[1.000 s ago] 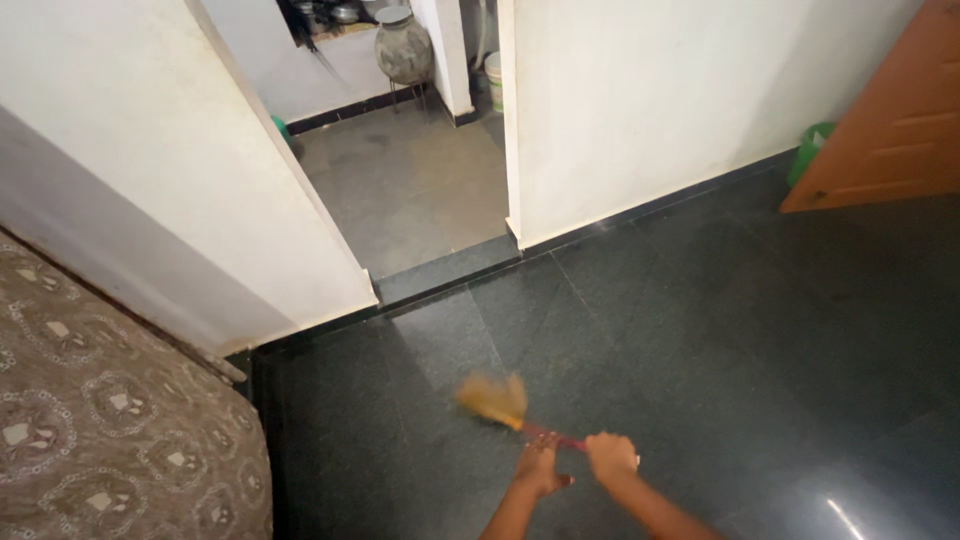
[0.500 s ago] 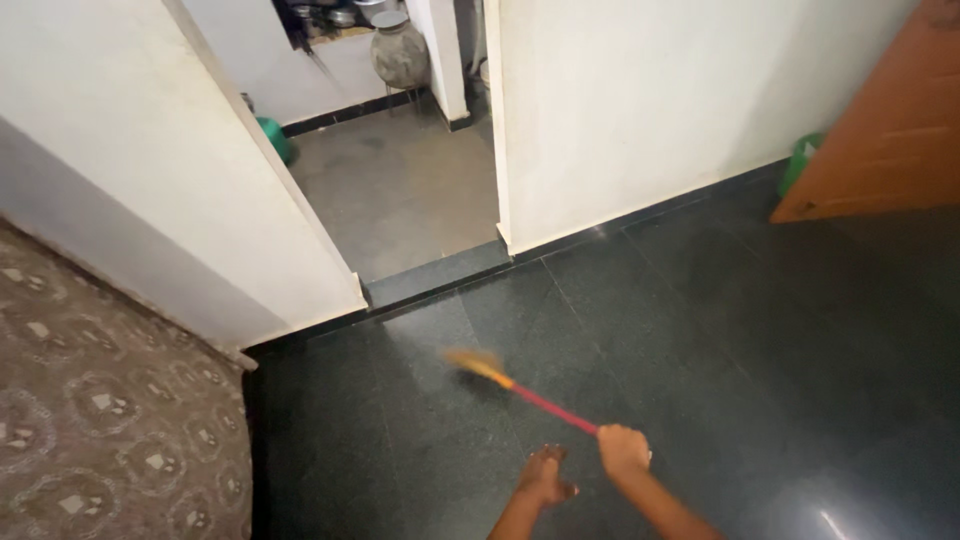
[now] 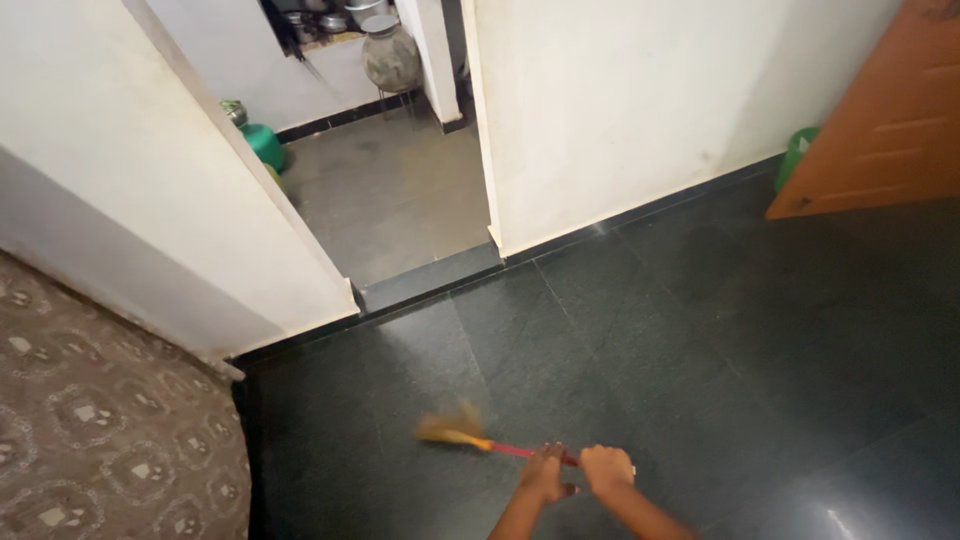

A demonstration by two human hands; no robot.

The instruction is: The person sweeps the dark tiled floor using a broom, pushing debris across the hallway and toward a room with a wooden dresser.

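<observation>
Both my hands are wrapped around the red handle of a short broom (image 3: 470, 436), left hand (image 3: 545, 474) just beside right hand (image 3: 607, 468). Its blurry straw head sits low on the dark tiled floor (image 3: 700, 330), near the patterned bed (image 3: 100, 440).

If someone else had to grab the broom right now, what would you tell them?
Left hand and right hand both grip the red handle of a short broom, side by side. Its yellowish bristles, blurred, point left, low over the dark tiled floor, near the patterned cover and below the open doorway. No dust pile or swept patch shows, so how much is done cannot be told. The dark floor towards the orange door and the paler floor past the doorway may remain.
</observation>
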